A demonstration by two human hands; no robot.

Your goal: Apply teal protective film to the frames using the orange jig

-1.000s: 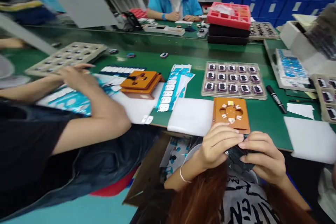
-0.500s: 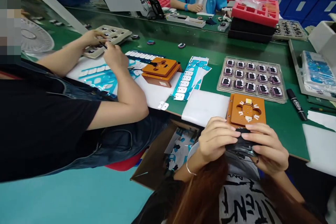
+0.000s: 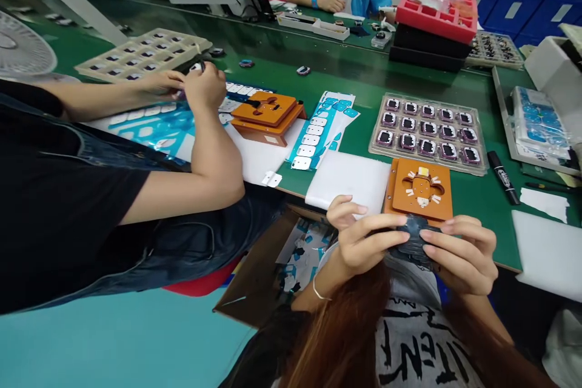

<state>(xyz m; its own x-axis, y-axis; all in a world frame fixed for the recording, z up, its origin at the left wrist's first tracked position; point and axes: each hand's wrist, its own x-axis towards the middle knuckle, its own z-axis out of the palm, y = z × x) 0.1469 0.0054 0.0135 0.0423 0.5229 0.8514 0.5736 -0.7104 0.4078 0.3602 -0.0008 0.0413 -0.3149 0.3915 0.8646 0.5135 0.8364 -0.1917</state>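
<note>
Between both hands is a small dark part (image 3: 413,237) with a ridged, shiny surface; its kind is not clear. My left hand (image 3: 361,239) pinches its left side, with the upper fingers lifted away. The fingers of my right hand (image 3: 464,254) press on the right side. Just beyond the hands, at the table edge, lies an orange fixture (image 3: 400,191) with a cut-out and white pads. Behind it a clear tray (image 3: 377,144) holds rows of small dark units with white rims.
White foam sheets (image 3: 348,185) and blue-white sticker sheets (image 3: 313,133) lie left. A black marker (image 3: 504,179) is right of the tray. A co-worker's arm (image 3: 213,133) works beside another orange fixture (image 3: 268,118). Red and black trays (image 3: 436,18) are stacked at the back; an open carton (image 3: 250,273) stands below.
The dark part has tilted, showing more of its ridged face. My left hand's upper fingers have lifted off. The view has shifted slightly, and the co-worker's hands have moved off the tray at left.
</note>
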